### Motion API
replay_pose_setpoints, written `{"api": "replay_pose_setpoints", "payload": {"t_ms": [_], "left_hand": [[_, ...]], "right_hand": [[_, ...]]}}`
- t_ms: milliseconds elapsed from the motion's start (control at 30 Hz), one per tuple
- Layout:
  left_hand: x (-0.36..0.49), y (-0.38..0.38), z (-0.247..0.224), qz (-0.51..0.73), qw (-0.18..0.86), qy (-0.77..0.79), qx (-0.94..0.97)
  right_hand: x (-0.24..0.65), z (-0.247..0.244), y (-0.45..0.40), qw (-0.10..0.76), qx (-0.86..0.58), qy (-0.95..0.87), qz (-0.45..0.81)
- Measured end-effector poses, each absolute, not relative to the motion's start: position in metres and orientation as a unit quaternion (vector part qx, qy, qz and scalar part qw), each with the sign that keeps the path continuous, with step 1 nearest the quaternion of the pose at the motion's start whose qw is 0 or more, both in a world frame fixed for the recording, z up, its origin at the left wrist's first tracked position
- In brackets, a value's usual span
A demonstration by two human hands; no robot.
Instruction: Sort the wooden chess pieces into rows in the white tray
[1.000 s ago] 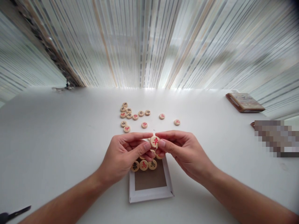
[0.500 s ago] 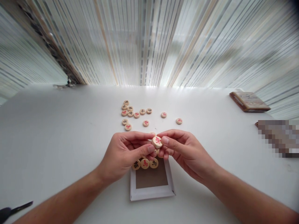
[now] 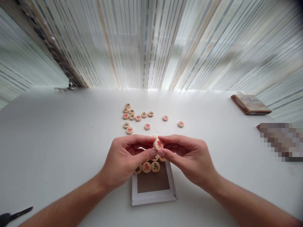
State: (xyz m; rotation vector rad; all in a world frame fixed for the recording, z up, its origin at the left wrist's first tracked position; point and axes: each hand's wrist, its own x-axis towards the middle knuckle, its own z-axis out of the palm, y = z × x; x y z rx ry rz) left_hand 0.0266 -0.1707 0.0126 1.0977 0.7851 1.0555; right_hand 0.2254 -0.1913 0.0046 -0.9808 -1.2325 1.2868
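A round wooden piece with a red character (image 3: 158, 144) is pinched between the fingertips of my left hand (image 3: 129, 157) and my right hand (image 3: 187, 154). Both hands hold it above a shallow white box (image 3: 155, 201) with a brown bottom. Inside the box, below my fingers, lie several round pieces, among them one with a red character (image 3: 146, 167) and one with a black character (image 3: 155, 166). My hands hide the box's far part.
Several loose pieces, such as a red-marked one (image 3: 147, 126) and another (image 3: 181, 124), lie beyond my hands. A brown box (image 3: 251, 104) sits at the back right, a blurred item (image 3: 280, 142) nearer. A dark object (image 3: 21, 213) is at the lower left.
The held piece has turned, its red character now at a different angle. My right hand's fingers have shifted their grip, with thumb lower and index finger on top.
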Motion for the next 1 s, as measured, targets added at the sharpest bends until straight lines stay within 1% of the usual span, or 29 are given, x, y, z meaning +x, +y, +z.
{"api": "replay_pose_setpoints", "payload": {"t_ms": [167, 300, 367, 467, 600, 733, 867, 1000], "left_hand": [[0.026, -0.174, 0.009, 0.473, 0.618, 0.354, 0.519], [0.026, -0.173, 0.008, 0.500, 0.578, 0.346, 0.545], [0.026, -0.172, 0.008, 0.508, 0.558, 0.348, 0.556], [0.024, -0.171, 0.007, 0.510, 0.519, 0.337, 0.597], [0.019, -0.171, 0.004, 0.507, 0.414, 0.331, 0.680], [0.017, -0.172, 0.002, 0.516, 0.313, 0.330, 0.725], [0.018, -0.172, 0.006, 0.509, 0.270, 0.326, 0.750], [0.020, -0.172, 0.009, 0.506, 0.272, 0.321, 0.753]], "right_hand": [[0.226, 0.003, -0.193, 0.533, -0.419, -0.596, 0.431], [0.226, 0.002, -0.194, 0.527, -0.397, -0.637, 0.398], [0.225, 0.002, -0.194, 0.526, -0.388, -0.628, 0.423], [0.223, 0.006, -0.194, 0.514, -0.365, -0.589, 0.505], [0.220, 0.015, -0.194, 0.487, -0.316, -0.521, 0.626], [0.220, 0.014, -0.195, 0.443, -0.287, -0.450, 0.721], [0.221, 0.010, -0.195, 0.436, -0.279, -0.416, 0.747], [0.220, 0.011, -0.193, 0.433, -0.285, -0.428, 0.740]]}}
